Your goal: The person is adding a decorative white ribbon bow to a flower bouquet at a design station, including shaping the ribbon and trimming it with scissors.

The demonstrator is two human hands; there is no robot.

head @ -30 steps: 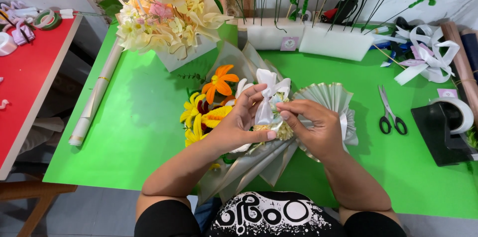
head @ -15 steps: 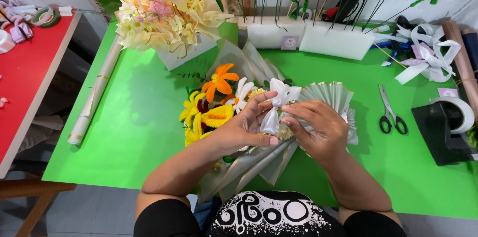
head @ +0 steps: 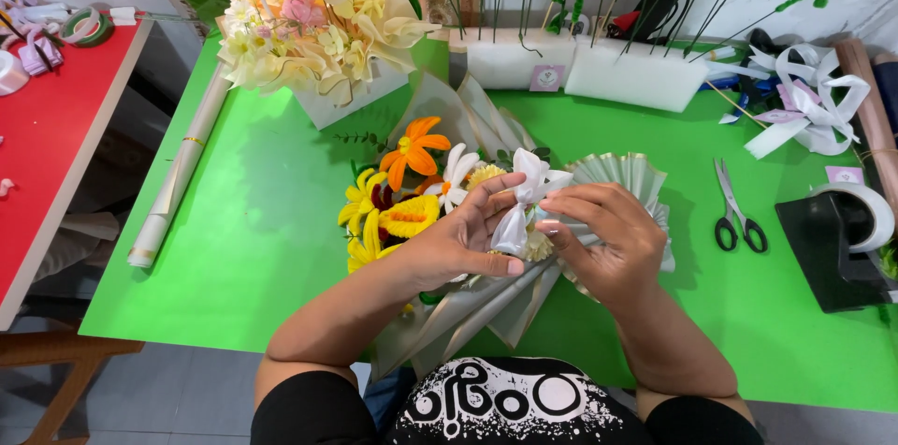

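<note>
Table: green table [head: 262,220] fills most of view; red table [head: 56,136] at 9 o'clock, grey floor at 7.
Back edge: white foam blocks [head: 636,80] w/ stems stuck in, 12 to 1 o'clock; cream flower basket [head: 318,24] at 11.
Side bits: paper roll [head: 178,178] at 9; tape dispenser [head: 842,239] at 3; ribbon pile [head: 804,108] at 2; scissors [head: 734,211] btwn bouquet & dispenser.
Bouquet: bouquet [head: 421,192] lies centre on green table, orange/yellow blooms toward 10, pleated wrap toward 3.
Left hand [head: 458,244]: pinches white ribbon bow [head: 524,197] from 8 o'clock.
Right hand [head: 608,239]: fingertips grasp bow from 3.
Vs 0.5 s ago: bow drawn taller, loops more upright; hands closer together; bouquet unmoved.
</note>
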